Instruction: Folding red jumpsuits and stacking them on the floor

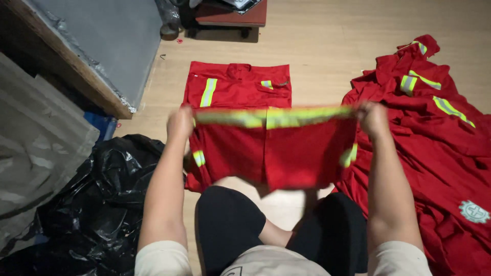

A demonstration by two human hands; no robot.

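left hand [180, 122] fist closed on red work trousers [271, 153] hem | right hand [372, 118] likewise gripping other end, garment stretched taut | red garment pile [434, 148] just right

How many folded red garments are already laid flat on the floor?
1: a folded red garment lies flat on the floor beyond the piece held up by the left hand and right hand. The heap may hide others.

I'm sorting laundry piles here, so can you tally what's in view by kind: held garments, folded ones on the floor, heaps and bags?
Red garment held up by left hand and right hand: 1
Folded red garment on floor: 1
Heap of red garments: 1
Black plastic bag: 1
Total: 4
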